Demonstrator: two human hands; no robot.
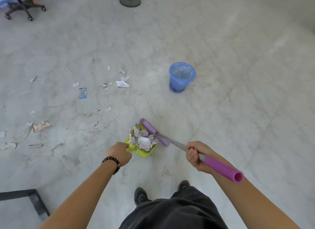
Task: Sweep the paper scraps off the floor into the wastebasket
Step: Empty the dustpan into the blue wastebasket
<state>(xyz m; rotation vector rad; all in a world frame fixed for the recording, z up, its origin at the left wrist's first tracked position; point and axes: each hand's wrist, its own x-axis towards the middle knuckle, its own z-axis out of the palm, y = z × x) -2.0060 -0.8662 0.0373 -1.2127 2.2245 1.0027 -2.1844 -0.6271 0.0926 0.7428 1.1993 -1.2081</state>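
A yellow-green dustpan sits low in front of my feet, heaped with crumpled paper. My left hand grips its handle. My right hand grips the grey shaft of a purple broom, just above its purple grip. The broom head lies against the dustpan's right side, touching the paper heap. A blue wastebasket with a thin liner stands upright further ahead and to the right. Several paper scraps lie scattered over the tiled floor ahead and to the left.
A blue packet and a reddish printed wrapper lie among the scraps on the left. An office chair base stands at the far left, a round stand base at the top centre, a dark frame corner at bottom left.
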